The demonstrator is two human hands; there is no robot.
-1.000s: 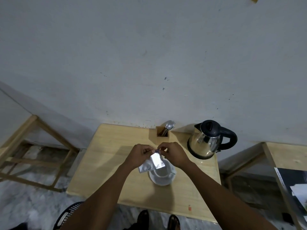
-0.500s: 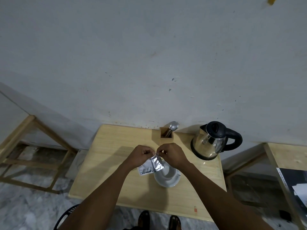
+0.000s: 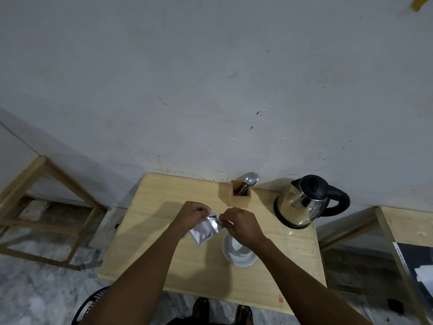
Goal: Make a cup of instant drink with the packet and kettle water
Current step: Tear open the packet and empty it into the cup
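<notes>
A silver foil packet (image 3: 205, 229) hangs between both hands above the small wooden table (image 3: 154, 242). My left hand (image 3: 192, 214) pinches its upper left corner. My right hand (image 3: 242, 225) pinches the top edge at the right, fingers closed on a narrow strip. Just below my right hand a white cup on a white saucer (image 3: 239, 256) stands on the table, partly hidden by the wrist. A steel kettle (image 3: 302, 205) with a black lid and handle sits at the table's back right.
A wooden holder (image 3: 240, 200) with spoons stands at the back of the table against the grey wall. Wooden frames flank the table left and right. A dark basket (image 3: 90, 306) sits on the floor near my feet.
The packet has shifted left of the cup, and my hands have drawn slightly apart at its top edge. The view has drifted, so kettle and cup appear further right.
</notes>
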